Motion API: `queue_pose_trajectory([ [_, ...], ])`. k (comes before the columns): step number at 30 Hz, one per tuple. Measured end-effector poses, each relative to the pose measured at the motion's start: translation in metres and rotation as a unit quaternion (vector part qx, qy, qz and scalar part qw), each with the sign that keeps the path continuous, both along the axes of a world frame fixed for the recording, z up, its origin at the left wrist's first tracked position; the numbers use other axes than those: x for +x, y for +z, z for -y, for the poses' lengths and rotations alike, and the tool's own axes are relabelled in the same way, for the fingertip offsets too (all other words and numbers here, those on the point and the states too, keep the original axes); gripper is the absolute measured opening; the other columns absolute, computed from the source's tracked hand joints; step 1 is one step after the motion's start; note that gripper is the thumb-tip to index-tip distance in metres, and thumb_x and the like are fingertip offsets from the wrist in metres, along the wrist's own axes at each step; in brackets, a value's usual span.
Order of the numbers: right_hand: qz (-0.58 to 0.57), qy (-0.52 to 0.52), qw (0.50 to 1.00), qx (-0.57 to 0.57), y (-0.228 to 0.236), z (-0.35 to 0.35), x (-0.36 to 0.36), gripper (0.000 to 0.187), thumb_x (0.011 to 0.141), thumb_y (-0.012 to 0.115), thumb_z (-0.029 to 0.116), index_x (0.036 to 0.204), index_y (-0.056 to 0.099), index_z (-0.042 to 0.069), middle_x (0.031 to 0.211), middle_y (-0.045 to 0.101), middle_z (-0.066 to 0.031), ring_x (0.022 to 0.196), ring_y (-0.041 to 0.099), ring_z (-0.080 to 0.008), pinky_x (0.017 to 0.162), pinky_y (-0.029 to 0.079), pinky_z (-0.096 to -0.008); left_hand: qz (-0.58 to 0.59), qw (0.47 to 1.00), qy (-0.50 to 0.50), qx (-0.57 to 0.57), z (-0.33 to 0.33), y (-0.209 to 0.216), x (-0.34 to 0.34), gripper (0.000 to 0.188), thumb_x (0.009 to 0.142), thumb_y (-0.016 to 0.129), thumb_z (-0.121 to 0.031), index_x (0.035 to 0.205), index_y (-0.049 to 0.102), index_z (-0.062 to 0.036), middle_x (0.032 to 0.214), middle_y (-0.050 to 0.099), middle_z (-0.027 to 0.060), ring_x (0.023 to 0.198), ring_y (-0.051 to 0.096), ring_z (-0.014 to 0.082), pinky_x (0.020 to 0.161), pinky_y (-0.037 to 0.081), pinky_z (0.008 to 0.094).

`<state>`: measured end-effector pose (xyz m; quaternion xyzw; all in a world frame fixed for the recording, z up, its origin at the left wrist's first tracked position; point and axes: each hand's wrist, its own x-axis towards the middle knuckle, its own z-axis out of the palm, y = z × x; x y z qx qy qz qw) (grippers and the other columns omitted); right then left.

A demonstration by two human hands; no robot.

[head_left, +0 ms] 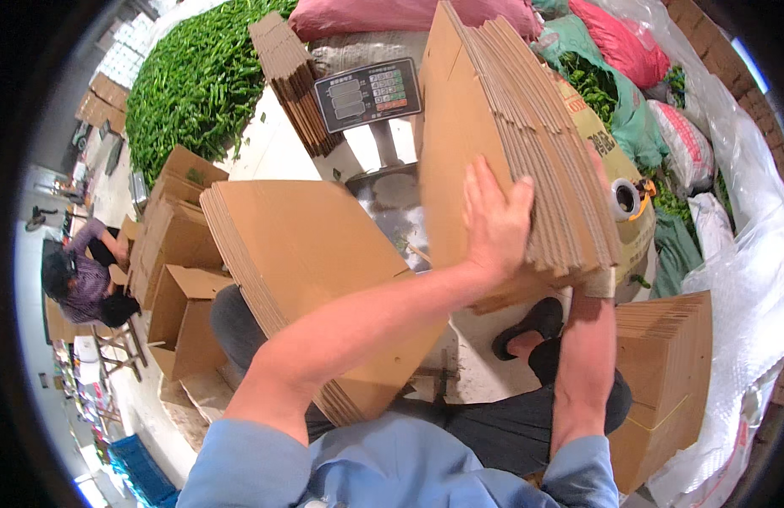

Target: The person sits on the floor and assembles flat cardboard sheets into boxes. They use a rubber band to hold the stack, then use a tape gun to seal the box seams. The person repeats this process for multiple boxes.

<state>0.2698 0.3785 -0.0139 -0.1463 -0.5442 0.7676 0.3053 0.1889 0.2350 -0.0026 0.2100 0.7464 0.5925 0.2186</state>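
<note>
A thick stack of flattened cardboard boxes (464, 118) stands tilted on edge in front of me, between my two hands. My left hand (495, 212) presses flat on its near left face, fingers stretched and thumb toward the layered edges. From the right, my right forearm (585, 356) reaches up behind the stack; most of that hand is hidden, with only a little skin at the stack's right edge. A second stack of flat boxes (324, 254) leans across my left thigh, beneath my left forearm.
A scale display (368, 93) stands ahead beside more flat cardboard (292, 80). Green peppers (197, 76) are heaped far left. A tape dispenser (626, 197) rests on a sack at right, above another cardboard stack (663, 372). Open boxes (184, 313) and a seated person (83, 271) are left.
</note>
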Motion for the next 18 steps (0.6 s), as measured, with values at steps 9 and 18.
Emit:
queue_pose_trajectory([
  [9, 0.140, 0.045, 0.987, -0.060, 0.002, 0.070, 0.103, 0.052, 0.111, 0.037, 0.044, 0.144, 0.054, 0.008, 0.133, 0.065, -0.0102, 0.117, 0.064, -0.0229, 0.104, 0.051, -0.0400, 0.031, 0.997, -0.050, 0.043, 0.101, -0.020, 0.112, 0.092, 0.100, 0.057, -0.037, 0.155, 0.007, 0.0180, 0.163, 0.012, 0.0383, 0.155, 0.013, 0.0462, 0.127, 0.011, 0.0457],
  [18, 0.188, -0.008, 0.953, -0.238, -0.050, 0.034, 0.135, 0.056, 0.109, 0.042, 0.049, 0.143, 0.055, 0.006, 0.126, 0.068, -0.0135, 0.106, 0.069, -0.0250, 0.093, 0.058, -0.0385, 0.159, 0.979, -0.103, -0.080, 0.087, -0.009, 0.091, 0.086, 0.100, 0.054, -0.051, 0.152, 0.031, 0.0132, 0.148, 0.040, 0.0358, 0.143, 0.037, 0.0449, 0.120, 0.029, 0.0457],
])
